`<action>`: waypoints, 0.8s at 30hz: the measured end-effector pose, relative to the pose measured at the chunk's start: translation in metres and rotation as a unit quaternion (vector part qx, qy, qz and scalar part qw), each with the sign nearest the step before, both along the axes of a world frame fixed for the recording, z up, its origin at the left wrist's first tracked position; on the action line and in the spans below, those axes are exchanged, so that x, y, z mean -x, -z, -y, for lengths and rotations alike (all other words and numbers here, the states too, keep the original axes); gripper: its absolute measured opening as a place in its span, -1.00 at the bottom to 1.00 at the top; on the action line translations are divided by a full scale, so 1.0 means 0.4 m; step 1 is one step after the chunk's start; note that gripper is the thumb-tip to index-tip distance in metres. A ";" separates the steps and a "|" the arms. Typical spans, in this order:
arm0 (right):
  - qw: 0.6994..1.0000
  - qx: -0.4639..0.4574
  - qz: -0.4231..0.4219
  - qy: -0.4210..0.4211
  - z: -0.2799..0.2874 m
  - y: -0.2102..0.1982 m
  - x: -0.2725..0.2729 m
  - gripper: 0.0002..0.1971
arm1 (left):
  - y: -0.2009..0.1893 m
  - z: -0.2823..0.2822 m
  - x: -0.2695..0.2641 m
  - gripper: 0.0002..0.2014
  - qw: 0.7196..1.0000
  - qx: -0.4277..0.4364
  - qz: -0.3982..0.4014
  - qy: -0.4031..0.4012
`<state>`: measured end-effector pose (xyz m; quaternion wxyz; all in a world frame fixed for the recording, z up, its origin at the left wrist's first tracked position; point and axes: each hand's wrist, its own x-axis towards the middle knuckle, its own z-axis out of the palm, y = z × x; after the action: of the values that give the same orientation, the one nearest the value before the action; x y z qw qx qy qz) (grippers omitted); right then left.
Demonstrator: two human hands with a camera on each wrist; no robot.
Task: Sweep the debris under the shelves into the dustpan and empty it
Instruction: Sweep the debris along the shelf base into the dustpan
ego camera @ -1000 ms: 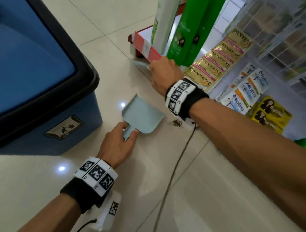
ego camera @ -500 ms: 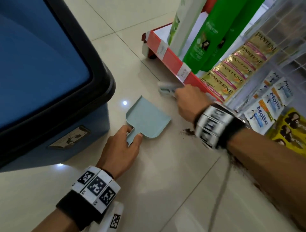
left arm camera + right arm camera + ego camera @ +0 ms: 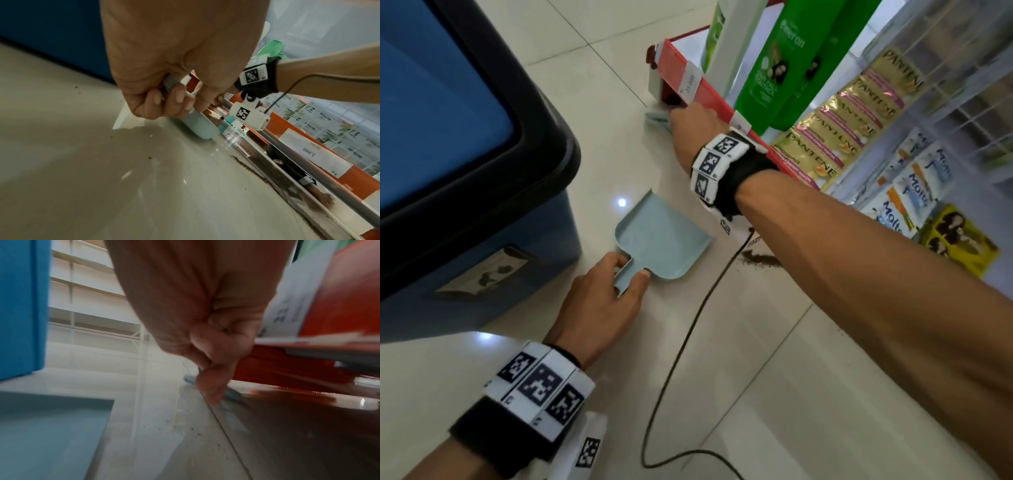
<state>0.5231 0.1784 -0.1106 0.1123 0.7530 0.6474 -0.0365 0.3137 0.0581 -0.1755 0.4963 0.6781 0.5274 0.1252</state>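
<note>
Bin: big blue plastic bin w/ black rim (image 3: 465, 164), far left on the floor, well apart from the shelf.
Floor: glossy pale tile floor (image 3: 739, 394); a thin black cable (image 3: 688, 329) from my right wrist trails across it toward the near edge.
Shelf: red-edged bottom shelf w/ white price tags (image 3: 698, 92), far right; tall green shampoo bottles (image 3: 770, 65) stand on it. Gold Pantene sachet strips (image 3: 842, 130) hang just right of the bottles; white/blue Molto sachets (image 3: 907, 192) further right.
Dustpan: small pale-blue plastic dustpan (image 3: 661, 236), flat on the floor in the middle, between bin and shelf; open mouth faces far right, short handle points near, toward me.
My left hand (image 3: 599, 301): clamped on the dustpan handle, thumb on the right side, fingers curled under it; left wrist view shows the fingers (image 3: 164, 100) wrapped round the handle, holding the pan to the tile.
My right hand (image 3: 695, 126): far, at the shelf's lower edge, fingers closed round a small pale-blue hand brush (image 3: 657, 118). Only its end sticks out left of my fist; right wrist view is blurred but shows the brush (image 3: 232, 394) low at the tile under the shelf lip.
Debris: dark brown crumbly debris (image 3: 760, 258), a short line on the floor just right of the dustpan, partly hidden by my right forearm. Not in the pan. Left wrist view shows the line (image 3: 246, 168) running along the shelf base.
</note>
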 end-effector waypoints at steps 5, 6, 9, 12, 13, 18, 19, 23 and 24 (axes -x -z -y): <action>0.994 0.106 -0.008 -0.005 0.193 -0.050 -0.038 -0.65 | -0.021 0.010 0.020 -0.82 1.000 -0.004 -0.003 0.000; 0.992 0.125 -0.001 0.000 0.243 -0.063 -0.044 -0.70 | -0.023 0.011 0.022 -0.83 1.000 -0.004 -0.003 -0.001; 0.991 0.132 0.016 -0.023 0.330 -0.092 -0.052 -0.79 | -0.026 0.016 0.022 -0.83 1.000 -0.001 -0.005 0.000; 0.998 0.047 -0.009 -0.037 0.270 -0.106 -0.051 -0.79 | -0.025 0.020 0.013 -0.81 1.000 0.001 -0.010 0.005; 0.999 0.020 -0.013 -0.037 0.228 -0.103 -0.048 -0.77 | -0.024 0.021 0.008 -0.80 1.000 0.002 -0.013 0.007; 0.999 0.001 -0.016 -0.034 0.045 -0.058 -0.012 -0.59 | -0.030 0.027 -0.003 -0.74 1.000 0.000 -0.026 0.009; 0.999 0.018 -0.016 -0.035 0.041 -0.051 -0.014 -0.58 | -0.032 0.029 0.000 -0.75 1.000 0.001 -0.025 0.007; 0.996 0.059 -0.041 -0.047 0.146 -0.048 -0.051 -0.63 | -0.032 0.043 0.019 -0.79 1.000 -0.004 -0.027 0.003; 0.996 0.067 -0.045 -0.041 0.190 -0.048 -0.065 -0.64 | -0.032 0.048 0.026 -0.80 1.000 -0.006 -0.029 0.003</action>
<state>0.5490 0.1025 -0.0914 0.1345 0.7146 0.6778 -0.1089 0.3033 0.0391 -0.1628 0.4766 0.6864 0.5387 0.1069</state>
